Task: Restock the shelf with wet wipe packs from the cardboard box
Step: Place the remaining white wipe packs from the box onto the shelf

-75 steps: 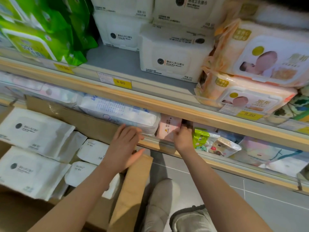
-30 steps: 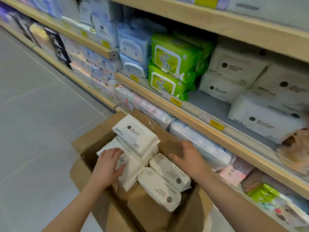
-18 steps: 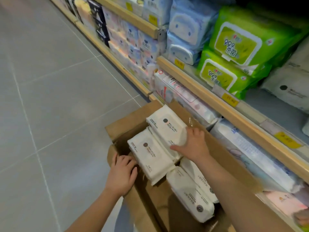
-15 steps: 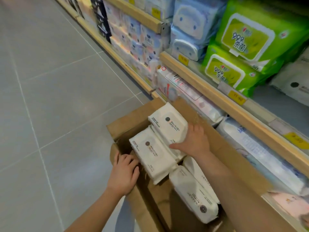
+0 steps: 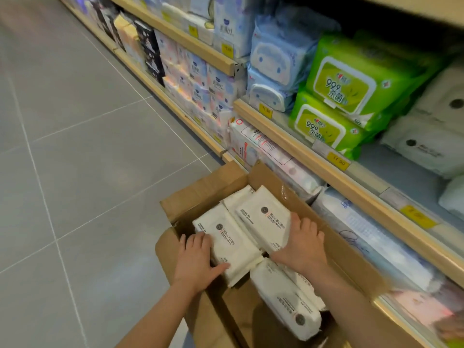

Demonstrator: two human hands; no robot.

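An open cardboard box (image 5: 200,192) stands on the floor against the shelving, with several white wet wipe packs inside. My left hand (image 5: 197,263) grips the near-left pack (image 5: 226,237), thumb across its near end and fingers down its left side. My right hand (image 5: 305,243) holds the right side of the neighbouring pack (image 5: 263,217), fingers curled over its edge. More white packs (image 5: 283,297) lie lower in the box. The same white packs (image 5: 426,149) are stacked on the wooden-edged shelf (image 5: 301,151) to the right.
Green wipe packs (image 5: 344,96) and pale blue packs (image 5: 276,64) fill the shelf beside the white ones. A lower shelf directly right of the box holds large soft packs (image 5: 371,242). Grey tiled aisle floor (image 5: 75,146) stretches to the left.
My left hand has moved from the box's left flap onto the near-left pack and closed round it. My right hand has slid to the right edge of the neighbouring pack.
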